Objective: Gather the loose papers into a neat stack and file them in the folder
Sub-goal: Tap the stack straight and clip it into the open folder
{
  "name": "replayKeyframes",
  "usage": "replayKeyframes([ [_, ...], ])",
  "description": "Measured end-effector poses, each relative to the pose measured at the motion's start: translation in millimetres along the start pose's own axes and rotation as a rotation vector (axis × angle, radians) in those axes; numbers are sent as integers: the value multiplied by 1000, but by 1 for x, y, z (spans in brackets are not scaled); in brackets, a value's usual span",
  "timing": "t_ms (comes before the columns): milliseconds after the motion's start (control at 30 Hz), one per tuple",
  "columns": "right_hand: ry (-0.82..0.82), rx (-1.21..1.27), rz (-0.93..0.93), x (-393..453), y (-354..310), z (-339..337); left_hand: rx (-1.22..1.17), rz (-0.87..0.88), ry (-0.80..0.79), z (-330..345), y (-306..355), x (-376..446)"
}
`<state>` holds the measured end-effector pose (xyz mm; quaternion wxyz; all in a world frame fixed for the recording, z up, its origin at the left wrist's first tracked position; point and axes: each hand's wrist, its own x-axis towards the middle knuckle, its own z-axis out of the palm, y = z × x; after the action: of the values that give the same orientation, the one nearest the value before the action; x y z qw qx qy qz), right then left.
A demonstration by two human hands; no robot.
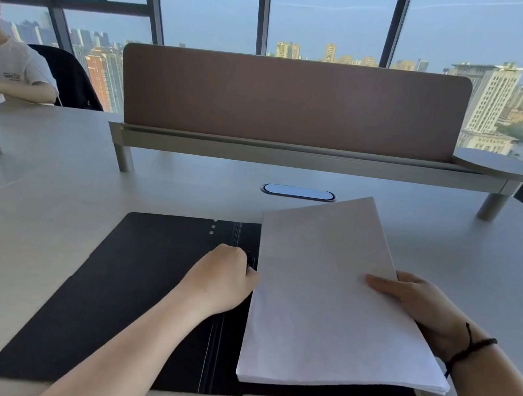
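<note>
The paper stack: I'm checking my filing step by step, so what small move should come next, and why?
Probably lower the paper stack flat onto the right half of the open folder. The right hand holds its right edge over that half, and the left hand sits at the spine by its left edge.

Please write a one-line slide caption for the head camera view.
Right hand lays a paper stack on the open black folder while left hand works near its spine.
</note>
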<state>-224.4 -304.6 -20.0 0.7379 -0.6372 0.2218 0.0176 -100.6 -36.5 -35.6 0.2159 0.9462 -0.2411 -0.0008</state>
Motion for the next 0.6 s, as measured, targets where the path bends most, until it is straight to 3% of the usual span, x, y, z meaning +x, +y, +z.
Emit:
replayKeyframes([
  [133,-20,26,7,2,3,-2,-326,-94,-98,-7,-15,1],
  [600,-44,-159,-57,12,5,15,-314,-42,-68,-6,-15,-4],
])
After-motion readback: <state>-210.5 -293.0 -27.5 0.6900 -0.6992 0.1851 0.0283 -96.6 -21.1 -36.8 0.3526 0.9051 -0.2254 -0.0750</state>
